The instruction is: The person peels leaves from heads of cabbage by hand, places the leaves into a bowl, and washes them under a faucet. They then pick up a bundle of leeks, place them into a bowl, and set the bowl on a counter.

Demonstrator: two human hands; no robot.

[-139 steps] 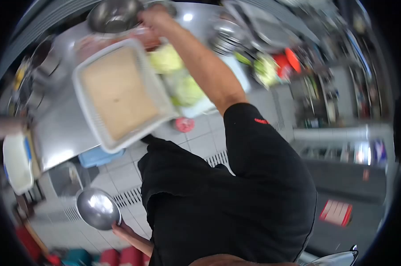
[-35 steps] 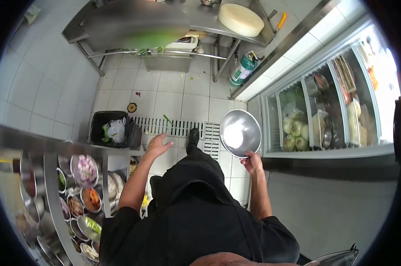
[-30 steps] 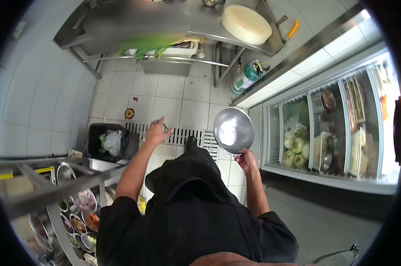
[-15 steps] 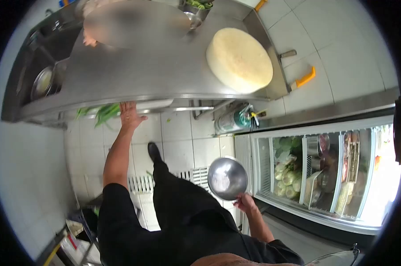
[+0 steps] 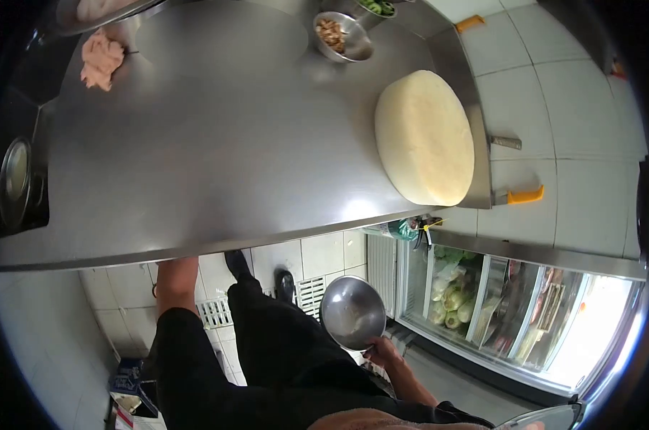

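Note:
My right hand (image 5: 383, 352) grips the rim of a round metal bowl (image 5: 352, 313), held low beside my leg at the right; no contents can be made out in it. My left forearm reaches under the front edge of the steel worktop (image 5: 231, 165), which hides the hand. On the worktop's right side lies a thick round cream-coloured block (image 5: 425, 137). A small metal bowl with brown pieces (image 5: 332, 36) stands near the back, beside a container of green vegetables (image 5: 377, 7). Pale pink meat (image 5: 102, 60) lies at the back left.
A sink with a round metal vessel (image 5: 15, 179) is at the left. Yellow-handled knives (image 5: 525, 196) are by the right wall. A glass-fronted fridge (image 5: 511, 315) with vegetables stands at the lower right. Floor grates (image 5: 214, 313) lie below the worktop.
The view has shifted closer over the worktop. My left hand, earlier visible with spread fingers at its front edge near green stalks, has gone beneath it. My right hand still holds the bowl.

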